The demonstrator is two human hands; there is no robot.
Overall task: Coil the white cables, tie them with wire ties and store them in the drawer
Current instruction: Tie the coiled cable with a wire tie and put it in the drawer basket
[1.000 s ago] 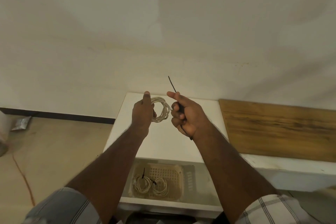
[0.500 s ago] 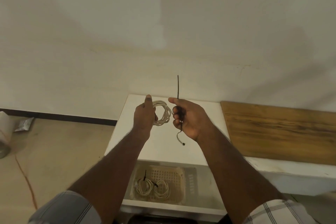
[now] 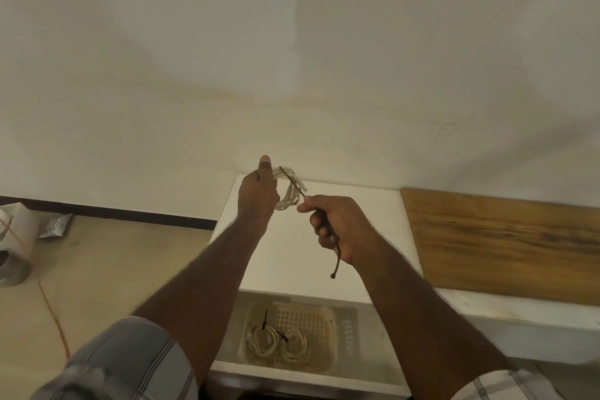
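Gripping a white coiled cable (image 3: 290,192) (loops bunched), left hand (image 3: 258,195).

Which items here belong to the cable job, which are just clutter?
Job: left hand holding white cable coil; right hand holding black wire tie; tied coils in drawer basket.
Clutter: wooden board; foil packet on floor.
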